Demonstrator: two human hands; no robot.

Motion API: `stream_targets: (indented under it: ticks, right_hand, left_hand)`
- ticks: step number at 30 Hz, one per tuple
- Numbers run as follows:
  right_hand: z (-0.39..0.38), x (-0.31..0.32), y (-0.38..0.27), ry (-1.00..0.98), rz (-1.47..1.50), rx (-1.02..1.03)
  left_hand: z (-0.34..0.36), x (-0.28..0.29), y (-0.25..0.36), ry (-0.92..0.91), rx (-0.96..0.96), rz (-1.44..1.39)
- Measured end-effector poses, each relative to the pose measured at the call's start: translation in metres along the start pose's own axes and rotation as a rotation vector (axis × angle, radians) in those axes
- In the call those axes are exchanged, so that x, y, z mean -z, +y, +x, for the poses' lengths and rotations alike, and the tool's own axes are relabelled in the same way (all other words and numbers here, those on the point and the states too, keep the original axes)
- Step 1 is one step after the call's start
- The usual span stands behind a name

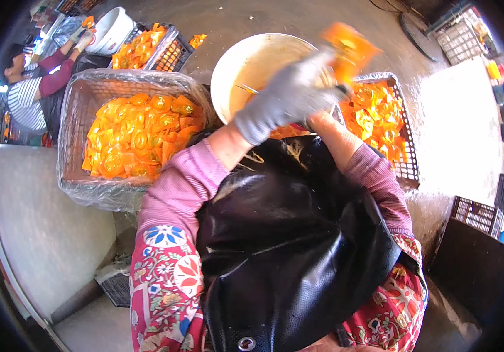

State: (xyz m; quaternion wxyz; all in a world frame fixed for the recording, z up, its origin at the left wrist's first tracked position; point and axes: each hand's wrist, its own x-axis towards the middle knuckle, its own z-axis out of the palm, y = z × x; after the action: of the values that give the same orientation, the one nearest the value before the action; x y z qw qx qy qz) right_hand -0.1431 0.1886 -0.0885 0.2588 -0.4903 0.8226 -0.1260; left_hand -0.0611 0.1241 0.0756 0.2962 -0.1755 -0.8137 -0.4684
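My left hand (287, 94), in a grey glove, is raised over a white basin (246, 64) and grips a blurred orange packet (350, 50) at its upper right. My right hand is hidden behind the left hand; only its forearm (346, 144) shows, reaching up toward the same spot. A wire basket (407, 170) of orange packets stands at the right of the basin. A plastic-lined crate (82, 100) filled with orange packets stands at my left. A black apron (287, 234) covers my lap.
Another person (35, 88) in a striped top works at the far left beside a white bucket (111, 29) and a dark crate (173, 53) of orange packets. A grey board (41, 223) lies at lower left. Dark crates (478, 214) stand at right.
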Motion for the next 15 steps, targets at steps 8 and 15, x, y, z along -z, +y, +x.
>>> stream_targets:
  ticks: [8,15]
  right_hand:
    - [-0.036,0.039,-0.04,0.022,0.174,-0.079]
    - [-0.034,0.043,-0.063,-0.131,0.091,-0.023]
  left_hand:
    - [-0.07,0.134,-0.083,-0.042,0.274,0.524]
    - [-0.181,0.217,-0.184,-0.035,1.156,0.831]
